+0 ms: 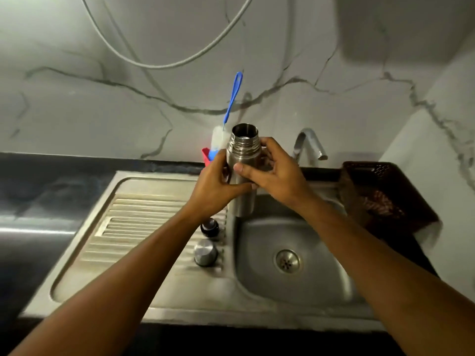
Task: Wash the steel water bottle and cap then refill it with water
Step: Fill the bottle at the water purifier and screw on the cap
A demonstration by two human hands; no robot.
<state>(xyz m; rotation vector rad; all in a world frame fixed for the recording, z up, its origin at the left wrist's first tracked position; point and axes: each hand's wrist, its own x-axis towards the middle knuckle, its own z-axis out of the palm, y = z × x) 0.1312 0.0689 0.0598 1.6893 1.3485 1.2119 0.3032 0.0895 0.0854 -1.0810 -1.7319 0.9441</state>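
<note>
Your left grip [218, 186] curls its fingers round the middle of the cylindrical stainless-steel water bottle [244, 147], which is upright and uncapped in the air above the left edge of the steel sink basin [257, 291]. Below your left wrist, on the ribbed draining board [133, 222], sit a small dark stopper [210, 227] and, just nearer you, a round steel cap [205, 252]. Your right grip [275, 173] clasps the bottle from the other side, thumb across its front. Farther right are a curved metal tap [309, 145] and a brown mesh basket [385, 191].
</note>
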